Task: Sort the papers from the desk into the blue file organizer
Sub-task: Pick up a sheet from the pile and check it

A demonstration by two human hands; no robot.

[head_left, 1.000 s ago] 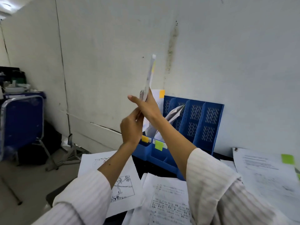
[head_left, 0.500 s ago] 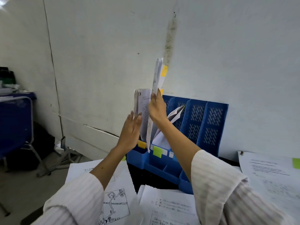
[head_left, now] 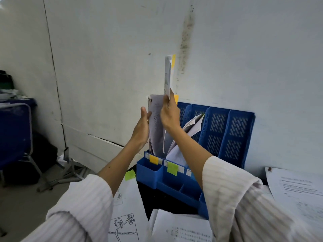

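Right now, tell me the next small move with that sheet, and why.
Probably lower it straight down. The right hand holds the sheet upright over the organizer's leftmost slot, while the left hand presses the papers there aside.

The right hand (head_left: 169, 114) has carried its sheet (head_left: 167, 75) down into the blue file organizer's (head_left: 227, 135) leftmost slot, while the left hand (head_left: 141, 127) now presses flat against the papers (head_left: 156, 126) standing there.

Both arms raised; right hand (head_left: 169, 114) pinching closed, left hand (head_left: 142, 127) flat, fingers extended.
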